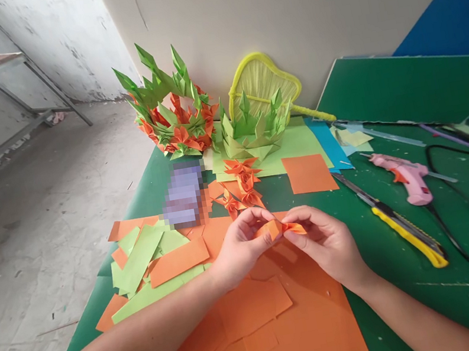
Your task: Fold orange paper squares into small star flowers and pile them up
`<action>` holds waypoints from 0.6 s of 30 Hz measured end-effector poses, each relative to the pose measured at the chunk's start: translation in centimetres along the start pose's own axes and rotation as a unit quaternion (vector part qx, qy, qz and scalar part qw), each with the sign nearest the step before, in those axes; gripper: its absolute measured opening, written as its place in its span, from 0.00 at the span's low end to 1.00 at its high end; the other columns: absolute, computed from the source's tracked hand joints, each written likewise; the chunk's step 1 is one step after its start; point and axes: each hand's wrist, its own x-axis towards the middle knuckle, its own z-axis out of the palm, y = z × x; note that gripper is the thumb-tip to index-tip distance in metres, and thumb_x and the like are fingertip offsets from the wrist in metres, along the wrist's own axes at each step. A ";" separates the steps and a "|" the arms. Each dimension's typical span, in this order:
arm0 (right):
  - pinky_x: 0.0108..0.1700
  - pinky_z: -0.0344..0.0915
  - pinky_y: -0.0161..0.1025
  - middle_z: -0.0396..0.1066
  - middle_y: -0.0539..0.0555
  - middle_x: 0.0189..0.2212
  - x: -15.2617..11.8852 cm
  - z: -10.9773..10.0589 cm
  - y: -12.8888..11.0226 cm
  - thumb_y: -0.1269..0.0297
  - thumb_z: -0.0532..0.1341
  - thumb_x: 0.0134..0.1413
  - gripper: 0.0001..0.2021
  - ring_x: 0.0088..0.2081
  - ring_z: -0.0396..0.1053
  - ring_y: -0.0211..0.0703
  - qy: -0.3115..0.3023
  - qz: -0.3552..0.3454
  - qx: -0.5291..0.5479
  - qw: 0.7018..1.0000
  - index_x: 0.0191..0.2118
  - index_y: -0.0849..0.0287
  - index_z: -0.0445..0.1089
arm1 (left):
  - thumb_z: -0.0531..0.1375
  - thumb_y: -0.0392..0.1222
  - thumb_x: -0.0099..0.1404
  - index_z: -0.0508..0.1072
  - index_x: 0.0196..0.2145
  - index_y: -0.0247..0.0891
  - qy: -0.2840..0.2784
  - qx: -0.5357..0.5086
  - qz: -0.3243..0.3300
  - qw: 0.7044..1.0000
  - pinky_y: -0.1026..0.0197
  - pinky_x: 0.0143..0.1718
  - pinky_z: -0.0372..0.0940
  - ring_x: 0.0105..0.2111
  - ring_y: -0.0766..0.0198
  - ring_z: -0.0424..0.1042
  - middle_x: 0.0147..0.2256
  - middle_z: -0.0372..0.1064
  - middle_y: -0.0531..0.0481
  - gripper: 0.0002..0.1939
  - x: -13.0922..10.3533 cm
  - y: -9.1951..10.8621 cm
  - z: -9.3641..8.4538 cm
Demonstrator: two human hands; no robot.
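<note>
Between my two hands is a small folded piece of orange paper (293, 228), held above the orange sheets (316, 317). My left hand (247, 236) pinches its left end between thumb and fingers. On the other side, my right hand (323, 238) grips the pointed right part with thumb and fingertips. Part of the folded paper is hidden behind the fingers. Just beyond my hands lie several finished orange paper flowers (247, 182). A flat orange paper square (310, 173) rests to their right.
A green and orange paper crown (179, 130) and a green one (255, 136) stand at the back. Green and orange scraps (141, 263) lie left. Right are a yellow cutter knife (406, 233), a pink glue gun (404, 171) and its black cable. A yellow fan (264, 83) leans on the wall.
</note>
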 end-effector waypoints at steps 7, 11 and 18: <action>0.40 0.69 0.39 0.69 0.51 0.32 0.3 0.1 0.0 0.65 0.65 0.55 0.03 0.38 0.68 0.42 0.019 -0.015 0.003 1.000 0.32 0.53 0.70 | 0.69 0.41 0.53 0.71 0.34 0.37 0.007 0.053 0.007 0.999 0.64 0.38 0.63 0.38 0.65 0.66 0.35 0.66 0.50 0.12 0.0 0.2 0.0; 0.38 0.68 0.38 0.67 0.50 0.31 0.4 0.0 0.0 0.65 0.65 0.55 0.05 0.36 0.67 0.40 0.009 -0.005 0.025 1.000 0.29 0.54 0.69 | 0.67 0.40 0.55 0.71 0.34 0.37 -0.001 0.061 0.001 0.998 0.66 0.35 0.61 0.35 0.67 0.65 0.35 0.65 0.51 0.11 0.0 0.4 0.1; 0.35 0.65 0.36 0.66 0.49 0.28 0.6 -0.1 0.0 0.64 0.66 0.53 0.09 0.32 0.66 0.38 0.005 0.010 0.025 1.000 0.26 0.55 0.68 | 0.70 0.44 0.53 0.70 0.33 0.36 -0.009 0.062 -0.012 0.998 0.66 0.34 0.62 0.34 0.68 0.66 0.34 0.65 0.51 0.15 -0.2 0.6 0.3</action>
